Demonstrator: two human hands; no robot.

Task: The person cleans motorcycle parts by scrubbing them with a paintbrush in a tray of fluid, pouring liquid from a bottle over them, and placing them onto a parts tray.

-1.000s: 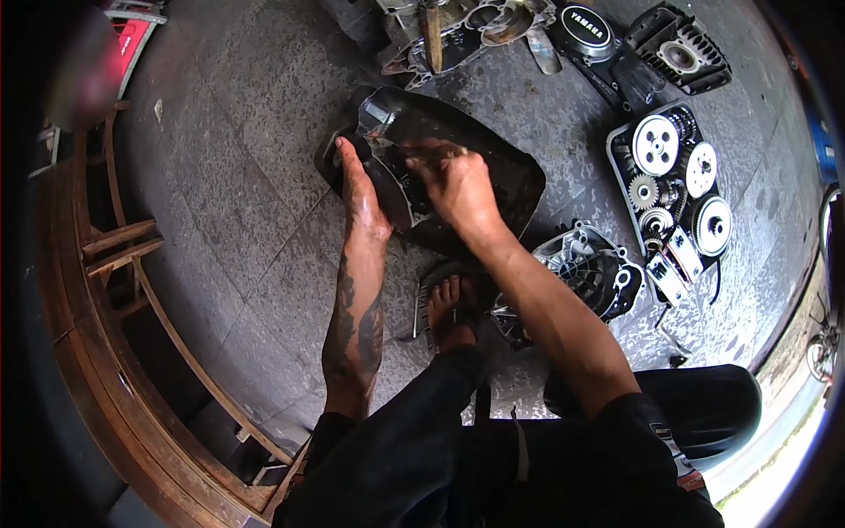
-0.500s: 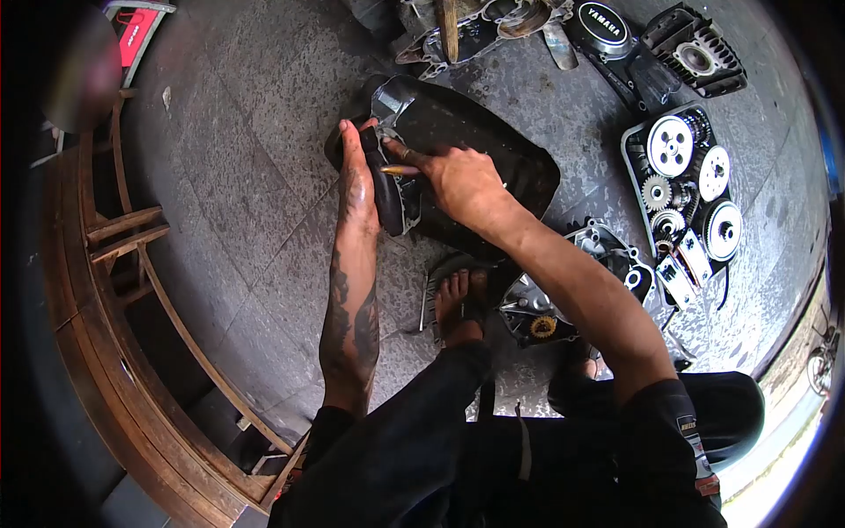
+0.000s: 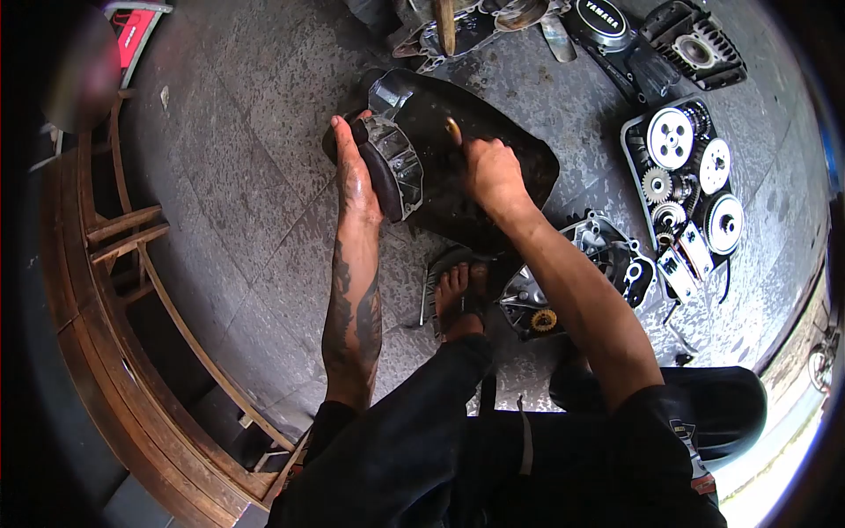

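Observation:
My left hand [image 3: 358,180] holds an engine cover [image 3: 400,165] on edge, its palm against the dark outer side. The ribbed metal inside of the cover faces right. My right hand [image 3: 495,176] is closed around a slim tool [image 3: 453,132] with a yellowish-brown end; its exact kind is unclear. Both hands are over a black shallow pan [image 3: 533,167] on the floor. The right hand is apart from the cover, over the pan's right half. A shiny metallic patch [image 3: 390,93] shows at the pan's upper left.
A tray of gears [image 3: 628,145] lies to the right, near an open crankcase half [image 3: 607,251]. Farther off are a YAMAHA cover [image 3: 602,24], a finned cylinder part [image 3: 695,51] and metal casings [image 3: 493,26]. A wooden frame [image 3: 97,352] curves along the left. My bare foot [image 3: 459,295] is beside the pan.
My right hand has drawn back from the cover to the right with the tool, which now points upward. The cover has turned, showing more of its ribbed inside.

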